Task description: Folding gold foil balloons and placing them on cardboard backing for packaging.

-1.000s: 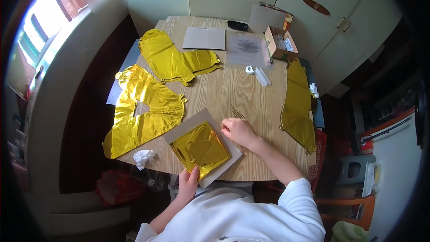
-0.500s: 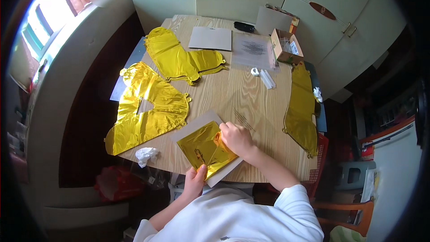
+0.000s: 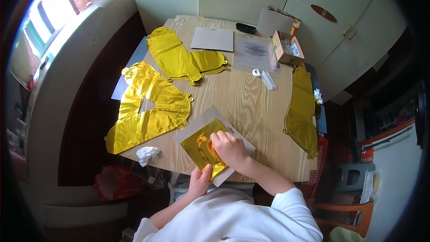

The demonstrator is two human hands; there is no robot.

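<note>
Head view: the gold foil [image 3: 192, 145] sits on the gray card [image 3: 213, 112], seemingly folded, maybe not flat yet. The left hand [image 3: 199, 183] pinches both; the right hand [image 3: 230, 150] touches the foil, but I can't tell if it pinches. Left of the card, a big foil shape [image 3: 156, 121] lies unfolded.

Glossy, creased gold foil packet [image 3: 191, 146] over matt grey card [image 3: 197, 127].
The foil shape [image 3: 168, 115] at left is metallic, shiny, finely wrinkled; the surface [image 3: 233, 89] has a smooth wood-grain finish; the crumpled tissue [image 3: 148, 155] looks like matt paper; the sleeve [image 3: 255, 53] seems clear plastic; the box [image 3: 285, 58] is dull cardboard; the shirt [image 3: 228, 217] is matt cloth.
</note>
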